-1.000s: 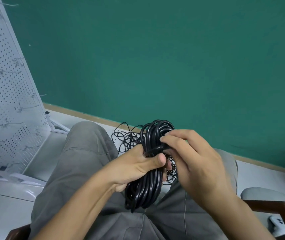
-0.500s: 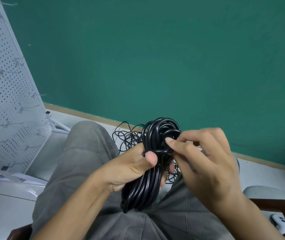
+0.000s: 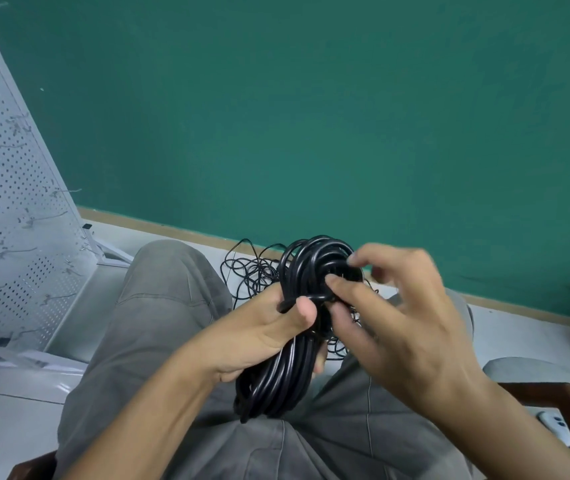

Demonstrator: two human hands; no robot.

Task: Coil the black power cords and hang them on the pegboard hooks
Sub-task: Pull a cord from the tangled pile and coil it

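Black rubbery power cord, thick and wound into a long oval bundle (image 3: 287,344), sits over the lap in grey trousers. Left hand (image 3: 263,337) is clamped round its middle, thumb pinning a cross-wrap. Right hand (image 3: 401,320) pinches the loose end at the top loops, looks like tucking it in to lock the coil. Next it needs carrying left to the white perforated metal pegboard (image 3: 10,209) and its hooks. More thin black wire (image 3: 252,271) is tangled on the floor behind.
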